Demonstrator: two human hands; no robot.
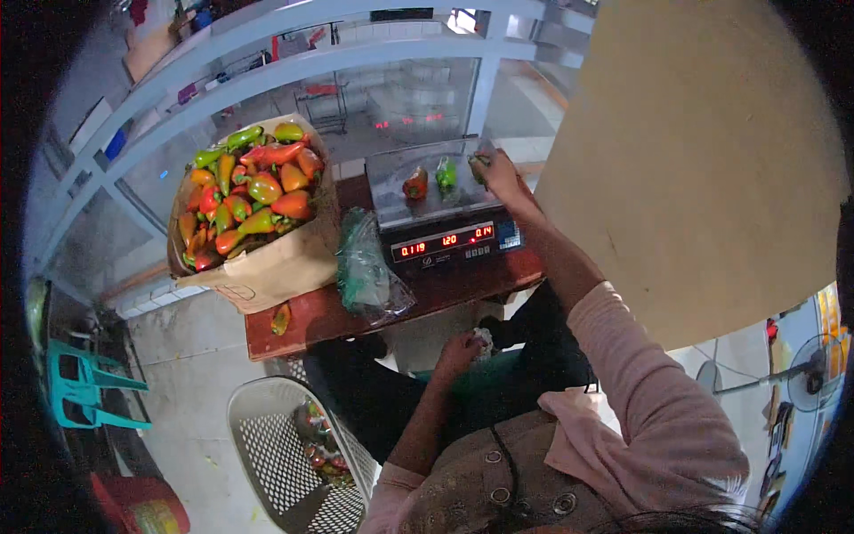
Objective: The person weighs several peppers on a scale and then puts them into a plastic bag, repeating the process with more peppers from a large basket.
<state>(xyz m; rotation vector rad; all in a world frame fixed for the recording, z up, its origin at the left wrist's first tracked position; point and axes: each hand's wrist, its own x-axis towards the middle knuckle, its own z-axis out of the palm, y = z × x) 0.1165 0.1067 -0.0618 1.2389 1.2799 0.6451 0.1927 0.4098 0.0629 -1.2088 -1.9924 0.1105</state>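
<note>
My right hand [503, 178] is closed on a dark green pepper [480, 169] over the right side of the digital scale's pan. Two more peppers lie on the pan, a red-orange pepper [415, 184] and a bright green pepper [446, 172]. Red digits glow on the front of the scale [384, 247]. Low between my knees, my left hand [456, 354] is closed beside a crumpled whitish piece [483, 342], which it seems to grip. Whether that piece is cloth, paper or plastic, I cannot tell.
A brown paper sack [276, 274] full of red, orange and green peppers stands left of the scale. Clear plastic bags [363, 271] lie between them on the red-brown table [334, 322]. One pepper [281, 319] sits near its front edge. Below is a plastic basket [258, 445]; brown board rises right.
</note>
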